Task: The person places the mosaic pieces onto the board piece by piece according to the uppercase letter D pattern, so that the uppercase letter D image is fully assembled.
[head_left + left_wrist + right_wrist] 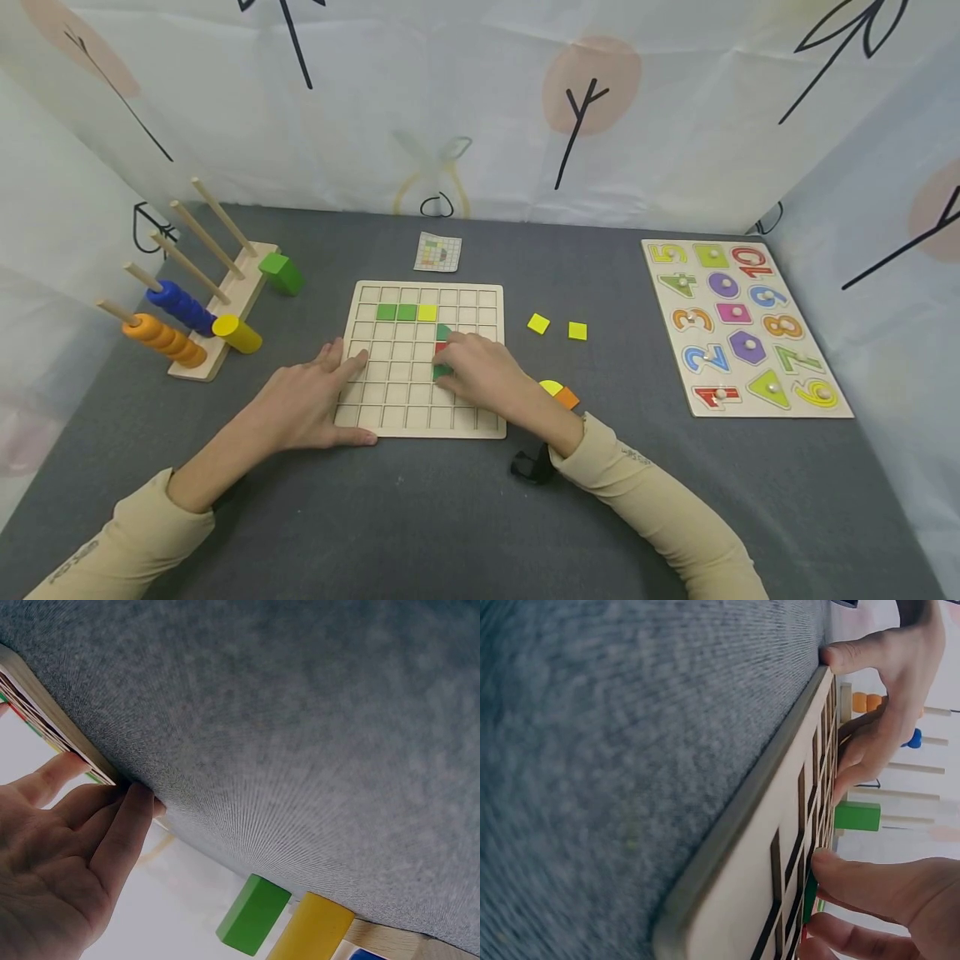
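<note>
A wooden grid board lies on the grey table, bearing green squares, a yellow square and a red piece. The left hand spreads along its left side, thumb at the near left corner, fingers touching the edge in the left wrist view. Over the board's right part, my right hand pinches a dark green piece between thumb and forefinger, at the grid's surface. Another dark green piece sits beyond the red one, partly covered by the fingers.
Two yellow squares lie right of the board. A yellow rounded piece and an orange piece are beside the right wrist. A pattern card lies behind the board, a peg stacker at left, a number puzzle at right.
</note>
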A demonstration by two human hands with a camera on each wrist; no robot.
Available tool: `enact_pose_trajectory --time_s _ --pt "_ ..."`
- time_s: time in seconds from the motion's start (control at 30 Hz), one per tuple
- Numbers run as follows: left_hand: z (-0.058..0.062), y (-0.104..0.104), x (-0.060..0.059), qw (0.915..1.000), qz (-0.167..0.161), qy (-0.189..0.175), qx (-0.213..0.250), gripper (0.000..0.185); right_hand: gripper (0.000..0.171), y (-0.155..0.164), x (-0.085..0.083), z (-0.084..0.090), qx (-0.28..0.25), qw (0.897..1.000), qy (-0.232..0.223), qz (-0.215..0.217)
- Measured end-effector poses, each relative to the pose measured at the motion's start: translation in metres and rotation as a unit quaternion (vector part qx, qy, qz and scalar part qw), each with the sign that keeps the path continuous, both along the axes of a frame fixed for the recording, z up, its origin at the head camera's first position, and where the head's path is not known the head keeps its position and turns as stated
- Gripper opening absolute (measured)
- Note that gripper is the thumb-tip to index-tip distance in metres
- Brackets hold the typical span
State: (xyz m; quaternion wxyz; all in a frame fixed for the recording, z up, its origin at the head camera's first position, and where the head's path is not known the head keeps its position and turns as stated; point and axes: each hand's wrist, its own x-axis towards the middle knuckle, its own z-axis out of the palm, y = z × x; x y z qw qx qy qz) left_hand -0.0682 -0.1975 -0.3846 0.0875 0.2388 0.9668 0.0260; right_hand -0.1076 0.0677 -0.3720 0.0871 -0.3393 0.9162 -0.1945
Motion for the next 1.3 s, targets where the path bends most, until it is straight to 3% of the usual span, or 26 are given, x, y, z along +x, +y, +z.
enact_pose_trajectory --time_s 0.53,0.87,1.3 --pt "0.001 0.001 0.000 1.0000 0.001 -0.005 0.002 0.114 0.022 0.009 -0.001 0.005 0.003 1.000 -0.011 -0.020" --pt "0.001 0.000 0.000 1.0000 0.005 -0.007 -0.002 0.114 0.026 0.038 -0.004 0.017 0.027 0.998 -0.007 -0.062" --pt "0.001 0.000 0.000 0.9999 0.007 -0.006 -0.006 0.115 0.028 0.080 0.006 0.021 0.044 0.996 -0.003 -0.076"
